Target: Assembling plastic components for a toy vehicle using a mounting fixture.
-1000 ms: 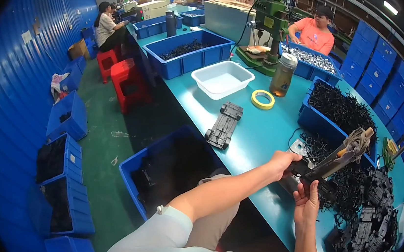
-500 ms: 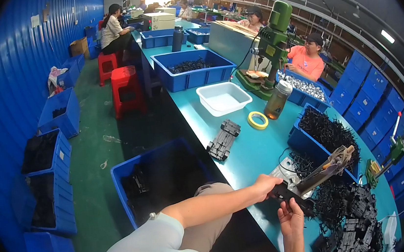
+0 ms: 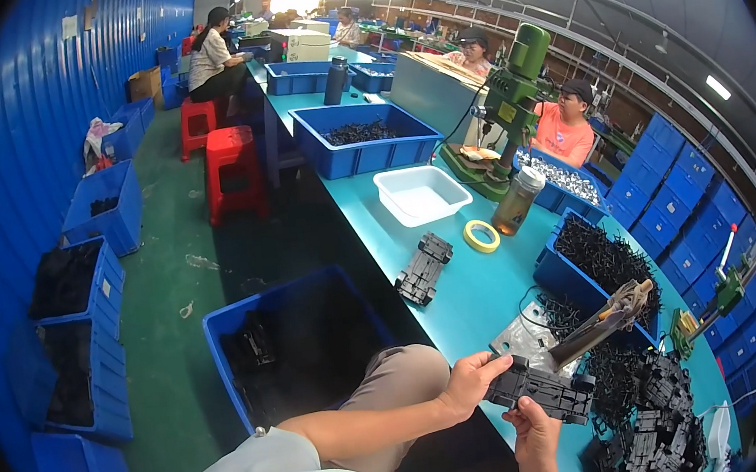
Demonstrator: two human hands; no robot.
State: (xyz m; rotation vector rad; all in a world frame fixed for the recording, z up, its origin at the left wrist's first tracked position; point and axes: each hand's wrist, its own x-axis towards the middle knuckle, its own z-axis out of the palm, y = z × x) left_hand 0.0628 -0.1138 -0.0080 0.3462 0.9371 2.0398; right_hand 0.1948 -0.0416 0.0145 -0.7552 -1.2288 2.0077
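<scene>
My left hand (image 3: 473, 386) and my right hand (image 3: 535, 430) hold a black plastic toy car chassis (image 3: 546, 390) between them, over the table's near edge. The left grips its far-left end; the right thumb presses on the near side. Just beyond it lies a pale metal plate (image 3: 525, 336), partly covered by a dark, bar-shaped tool with a wrapped, tan-tipped end (image 3: 623, 304). To the right, a heap of similar black chassis (image 3: 652, 433) rests beside loose thin black parts (image 3: 609, 377). Another chassis (image 3: 425, 270) sits alone farther up the table.
A blue bin of black parts (image 3: 542, 267), yellow tape roll (image 3: 481, 236), drink bottle (image 3: 519, 201), white tray (image 3: 423, 196) and green press (image 3: 511, 98) stand on the table (image 3: 361, 210). Below left is a floor bin (image 3: 227, 381). A person in orange (image 3: 563, 134) sits across.
The chassis has come left and toward me, away from the tool, and its ridged face now shows. Both hands have moved with it.
</scene>
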